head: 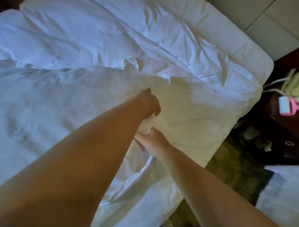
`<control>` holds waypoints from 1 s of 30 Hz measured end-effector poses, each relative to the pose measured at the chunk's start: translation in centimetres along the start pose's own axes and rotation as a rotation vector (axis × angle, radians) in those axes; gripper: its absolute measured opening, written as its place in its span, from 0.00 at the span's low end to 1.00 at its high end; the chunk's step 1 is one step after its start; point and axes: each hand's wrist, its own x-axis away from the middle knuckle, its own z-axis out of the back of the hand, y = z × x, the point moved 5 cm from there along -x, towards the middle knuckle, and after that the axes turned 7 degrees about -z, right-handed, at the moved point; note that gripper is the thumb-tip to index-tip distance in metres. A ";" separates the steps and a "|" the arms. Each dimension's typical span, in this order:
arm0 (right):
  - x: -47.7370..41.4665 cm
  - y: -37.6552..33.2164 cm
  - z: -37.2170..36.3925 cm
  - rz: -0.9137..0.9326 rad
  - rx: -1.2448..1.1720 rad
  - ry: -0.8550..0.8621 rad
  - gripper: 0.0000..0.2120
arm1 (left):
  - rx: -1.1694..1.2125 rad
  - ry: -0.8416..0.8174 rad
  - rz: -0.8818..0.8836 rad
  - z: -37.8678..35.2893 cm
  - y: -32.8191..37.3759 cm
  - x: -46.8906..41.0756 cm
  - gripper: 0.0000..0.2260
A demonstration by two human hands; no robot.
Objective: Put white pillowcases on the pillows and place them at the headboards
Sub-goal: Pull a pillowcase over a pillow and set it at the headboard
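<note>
A cream pillow (pixel 194 116) lies on the white bed (pixel 97 40), near its right edge. A white pillowcase (pixel 64 105) spreads from the pillow toward the left, its edge bunched where my hands meet. My left hand (pixel 150 102) reaches across with its fingers curled into the fabric at the pillow's left end. Just below it, my right hand (pixel 153 137) pinches a fold of the same white fabric. How far the pillow sits inside the case is hidden by the folds and my arms.
The padded headboard (pixel 262 19) is at the top right. A dark nightstand (pixel 278 129) stands right of the bed, with a pink lint roller (pixel 286 107) and a coiled cord (pixel 168 0) on it. Patterned carpet (pixel 226 162) and another white bed (pixel 283 194) are at the lower right.
</note>
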 end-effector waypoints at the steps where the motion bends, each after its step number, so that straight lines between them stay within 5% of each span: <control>1: -0.3 -0.5 -0.5 0.007 0.025 -0.012 0.18 | -0.012 0.007 -0.011 -1.0 0.1 -0.1 0.15; 5: -0.5 -1.2 -1.9 0.008 0.102 -0.004 0.23 | -0.092 0.052 -0.003 -3.6 0.9 0.6 0.12; 8: -0.2 -1.8 -2.6 0.039 0.175 -0.001 0.12 | -0.109 0.090 0.018 -3.7 1.7 1.3 0.10; 15: 1.9 -4.1 -3.8 0.172 0.213 0.081 0.04 | -0.019 0.206 0.136 -3.8 1.0 6.4 0.10; 17: 2.9 -5.3 -4.5 0.287 0.256 0.087 0.10 | 0.102 0.292 0.213 -3.1 -0.1 9.3 0.11; 21: 6.4 -9.0 -5.1 0.468 0.326 0.106 0.14 | -0.085 0.343 0.214 -1.5 -1.7 16.4 0.12; 30: 20.9 -26.9 -0.3 0.926 0.774 0.432 0.09 | -0.076 0.567 0.774 8.1 -9.1 37.5 0.12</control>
